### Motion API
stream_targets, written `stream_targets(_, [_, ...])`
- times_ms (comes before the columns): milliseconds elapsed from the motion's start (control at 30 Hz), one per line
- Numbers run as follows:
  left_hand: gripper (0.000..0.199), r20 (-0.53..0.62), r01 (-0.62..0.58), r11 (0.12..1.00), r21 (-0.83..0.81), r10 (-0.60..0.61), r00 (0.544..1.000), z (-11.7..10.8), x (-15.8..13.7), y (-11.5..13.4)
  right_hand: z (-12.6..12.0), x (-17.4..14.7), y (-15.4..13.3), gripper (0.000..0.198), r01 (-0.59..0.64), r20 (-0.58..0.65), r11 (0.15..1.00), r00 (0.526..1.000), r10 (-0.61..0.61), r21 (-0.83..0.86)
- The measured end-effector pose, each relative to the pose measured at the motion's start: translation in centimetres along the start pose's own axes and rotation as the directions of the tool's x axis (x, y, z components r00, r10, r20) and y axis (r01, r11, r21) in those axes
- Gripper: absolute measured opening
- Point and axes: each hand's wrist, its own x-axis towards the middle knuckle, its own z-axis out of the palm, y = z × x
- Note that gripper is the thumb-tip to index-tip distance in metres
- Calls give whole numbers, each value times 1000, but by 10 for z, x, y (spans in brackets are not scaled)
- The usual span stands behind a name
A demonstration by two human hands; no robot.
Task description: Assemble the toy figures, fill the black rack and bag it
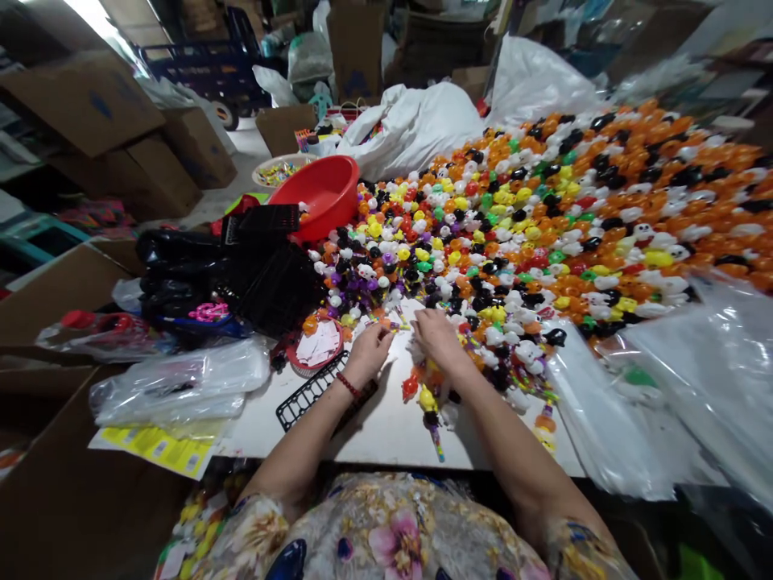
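A small colourful stick [397,325] lies at the fingertips of my left hand [369,353], whose thumb and fingers are pinched together; its exact kind is too small to tell. My right hand [438,338] is curled at the near edge of the heap of small plastic figures [465,234]. Its fingertips point down, and what they hold, if anything, is hidden. Close below my right hand lie a red-orange figure [410,388] and a yellow and black figure on a colourful stick [430,407]. A black plastic rack [311,392] lies under my left forearm.
Left of my hands stands a red-rimmed dish of white paper slips [318,344], with black racks [281,286] and clear plastic bags [181,383] beyond. A red basin [326,193] sits behind. More plastic bags [713,354] cover the table's right side. Cardboard boxes [84,101] stand at left.
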Motion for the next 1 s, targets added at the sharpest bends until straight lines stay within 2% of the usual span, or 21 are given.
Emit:
stream_targets(67, [10, -36, -1, 998, 69, 4, 999, -2, 16, 4, 8, 28, -14, 26, -17, 66, 1000, 998, 18, -21])
stream_targets(133, [11, -76, -13, 989, 145, 25, 997, -5, 30, 7, 14, 47, -22, 20, -18, 82, 1000, 996, 20, -22])
stream_targets(267, [25, -182, -137, 924, 358, 213, 960, -14, 59, 13, 20, 53, -27, 22, -6, 92, 1000, 996, 6, -8])
stream_targets(367, [28, -170, -177, 821, 543, 315, 934, -16, 82, 18, 16, 37, -25, 32, -13, 87, 1000, 996, 12, 16])
stream_targets(467, [16, -97, -167, 740, 651, 299, 949, -11, 97, 20, 13, 12, -16, 43, -43, 73, 999, 996, 41, 30])
stream_targets(567, [17, 10, -227, 709, 668, 297, 955, 2, 98, 16, 17, -16, -1, 50, -59, -47, 976, 996, 70, 208])
stream_targets(667, [17, 148, -337, 695, 635, 318, 936, 16, 86, 5, 24, -42, 16, 52, -43, -174, 865, 973, 149, 501])
stream_targets(733, [20, 202, -403, 695, 595, 356, 912, 22, 75, -2, 28, -57, 24, 50, -49, -165, 784, 968, 191, 619])
stream_targets(800, [25, 172, -430, 707, 561, 409, 896, 21, 68, -5, 31, -69, 27, 48, -68, -133, 719, 966, 220, 692])
stream_targets(900, [33, 23, -343, 722, 601, 413, 910, 7, 67, -3, 34, -82, 24, 45, -101, -89, 646, 963, 255, 757])
stream_targets(1000, [43, -64, -131, 707, 695, 242, 968, -11, 77, 2, 36, -88, 17, 42, -117, -55, 580, 961, 271, 806])
